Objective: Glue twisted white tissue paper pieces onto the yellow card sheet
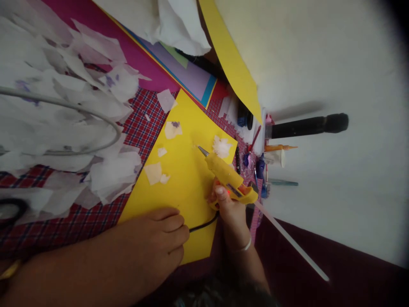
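Observation:
My right hand (228, 209) is wrapped round a yellow glue gun (226, 172), with a long clear glue stick (294, 243) jutting from its back end. The gun's metal nozzle is just above a small wet-looking spot on a yellow sheet (188, 187). A black cord (204, 224) runs from the gun to my left hand (169, 234) and disappears beneath it. That left hand rests on the sheet's near part, fingers curled together and tips hidden. On the sheet lie a crumpled white paper piece (221, 146) and several pale scraps (153, 173).
Torn white papers (111, 170) and a grey cable (105, 121) cover the left side of the checked cloth (140, 115). Coloured sheets (191, 79) are stacked at the back. Brushes, including a large black-handled one (306, 127), and small pots stand along the wall at right.

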{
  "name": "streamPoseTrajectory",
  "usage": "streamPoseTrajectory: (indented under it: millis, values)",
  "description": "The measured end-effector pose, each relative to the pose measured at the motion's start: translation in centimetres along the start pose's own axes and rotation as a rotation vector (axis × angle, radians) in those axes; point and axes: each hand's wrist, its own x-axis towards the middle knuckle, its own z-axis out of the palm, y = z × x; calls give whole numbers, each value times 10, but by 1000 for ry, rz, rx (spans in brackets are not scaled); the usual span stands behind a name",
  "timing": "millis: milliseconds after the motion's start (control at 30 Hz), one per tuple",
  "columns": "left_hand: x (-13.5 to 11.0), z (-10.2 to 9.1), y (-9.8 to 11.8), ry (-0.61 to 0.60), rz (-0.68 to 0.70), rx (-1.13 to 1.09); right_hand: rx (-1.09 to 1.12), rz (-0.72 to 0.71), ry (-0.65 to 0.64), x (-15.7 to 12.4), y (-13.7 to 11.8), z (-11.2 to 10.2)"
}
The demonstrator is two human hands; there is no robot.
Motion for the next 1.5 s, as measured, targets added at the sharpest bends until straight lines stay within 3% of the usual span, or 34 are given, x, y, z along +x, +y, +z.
streamPoseTrajectory:
  millis: [333, 600, 967, 1500]
  values:
    - [1, -1, -1, -14, -3, -19, 72, -26, -128, 6, 5, -3]
    - [1, -1, -1, -23, -10, -31, 23, 0, -43, -2, 9, -5]
    - [0, -2, -1, -10, 2, -10, 121, 8, -147, 5, 11, -3]
    - [2, -3, -1, -24, -13, -26, 2, -32, -78, -1, 12, -3]
